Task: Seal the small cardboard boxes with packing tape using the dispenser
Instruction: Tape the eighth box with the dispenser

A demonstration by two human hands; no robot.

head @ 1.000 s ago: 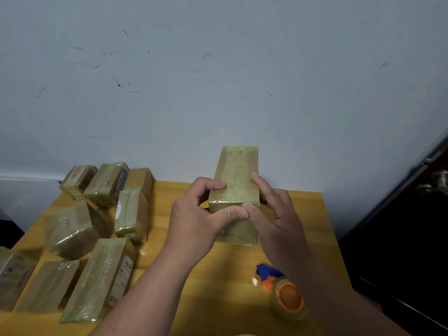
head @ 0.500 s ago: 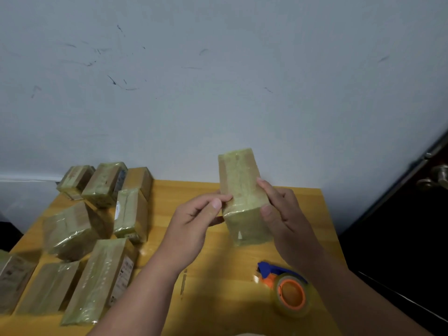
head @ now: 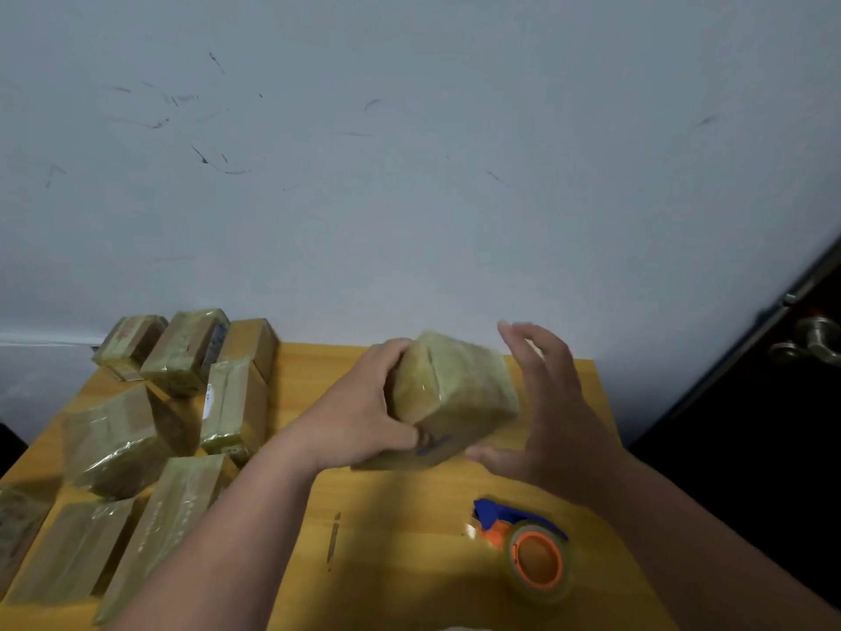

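No legible txt anywhere.

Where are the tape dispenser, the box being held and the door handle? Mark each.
tape dispenser (head: 537, 559), head view, orange hub of the roll
held box (head: 455, 389), head view, taped upper face
door handle (head: 817, 341), head view, metal knob

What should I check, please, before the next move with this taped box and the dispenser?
1. Left hand grips the taped box: ok.
2. Right hand free for the dispenser: ok, fingers straight, off the box.
3. Tape dispenser within reach on the table, near the right forearm: ok.
4. Box fully sealed on every side: cannot tell, image blurred.
5. Room among the finished boxes at left: cannot tell.
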